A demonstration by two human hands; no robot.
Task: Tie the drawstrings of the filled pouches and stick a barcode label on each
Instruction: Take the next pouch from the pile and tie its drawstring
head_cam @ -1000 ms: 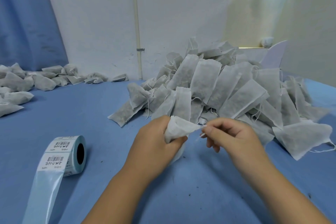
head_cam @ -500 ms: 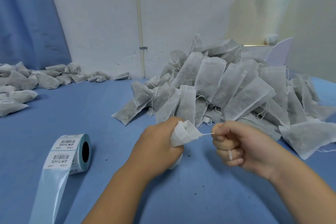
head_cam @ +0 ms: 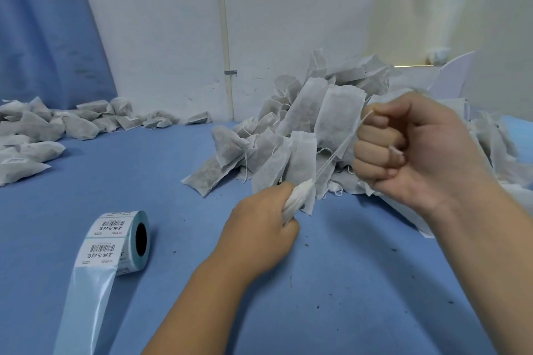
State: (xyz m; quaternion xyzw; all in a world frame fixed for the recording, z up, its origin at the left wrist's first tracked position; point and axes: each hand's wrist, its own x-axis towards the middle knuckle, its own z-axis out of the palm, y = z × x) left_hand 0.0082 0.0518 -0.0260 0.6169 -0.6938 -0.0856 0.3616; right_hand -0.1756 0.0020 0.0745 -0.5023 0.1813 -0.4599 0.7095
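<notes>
L hand (head_cam: 259, 230) grips pouch (head_cam: 297, 200) neck just above blue surface (head_cam: 360, 282). R hand (head_cam: 403, 150), fisted, holds drawstring (head_cam: 336, 153) taut, up-right. Pouch pile (head_cam: 317, 124) behind; label roll (head_cam: 121, 242) to the left.

- White wall (head_cam: 161, 37), scuffed; thin vertical pipe (head_cam: 223, 23) clipped to it.
- Blue drape (head_cam: 43, 37) far left.
- Blue tabletop (head_cam: 360, 282), dark specks.
- Pale light upper right.

Pouches (head_cam: 337, 121): thin matt non-woven fabric, slightly fuzzy, translucent. Drawstring (head_cam: 336, 153): white cotton-like thread. Bench (head_cam: 360, 282): matt blue felt-like cloth. Label roll (head_cam: 127, 242): matt paper labels on glossy blue backing strip.
</notes>
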